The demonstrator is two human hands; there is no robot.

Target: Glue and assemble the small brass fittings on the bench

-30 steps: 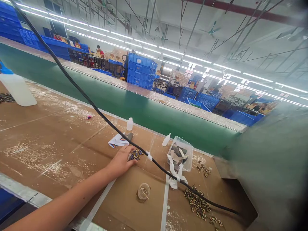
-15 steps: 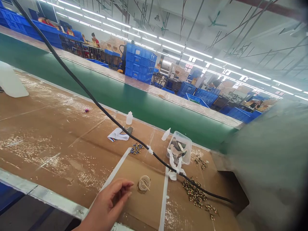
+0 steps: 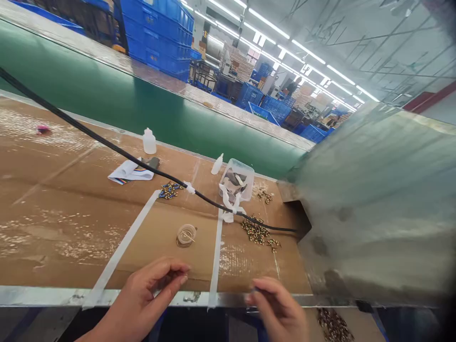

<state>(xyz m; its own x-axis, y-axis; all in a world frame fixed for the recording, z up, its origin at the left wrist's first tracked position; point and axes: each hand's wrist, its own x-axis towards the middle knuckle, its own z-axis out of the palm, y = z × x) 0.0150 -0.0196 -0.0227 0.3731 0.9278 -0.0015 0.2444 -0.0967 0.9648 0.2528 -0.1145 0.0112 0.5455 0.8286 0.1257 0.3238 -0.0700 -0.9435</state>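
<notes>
My left hand [image 3: 153,289] is held over the front of the cardboard-covered table, thumb and fingertips pinched together; anything between them is too small to make out. To its right, at the table's front edge, my right hand [image 3: 276,306] is also in a pinch, with a tiny dark bit at the fingertips that I cannot identify. Beyond my left hand stands a small clear round cup [image 3: 186,235] with a thin stick in it. A pile of small black and gold parts [image 3: 255,230] lies beyond my right hand, and blue and gold parts [image 3: 170,190] lie behind the cup.
A black cable [image 3: 117,149] crosses the view above the table. Toward the back are a white bottle [image 3: 149,143], a smaller bottle [image 3: 217,165], a white cloth [image 3: 130,172] and a clear bin [image 3: 245,173]. A metal panel [image 3: 370,204] rises at the right.
The view has swung right and down. My right hand has come into view at the front edge, and my left hand now sits nearer that edge, its fingertips closer together.
</notes>
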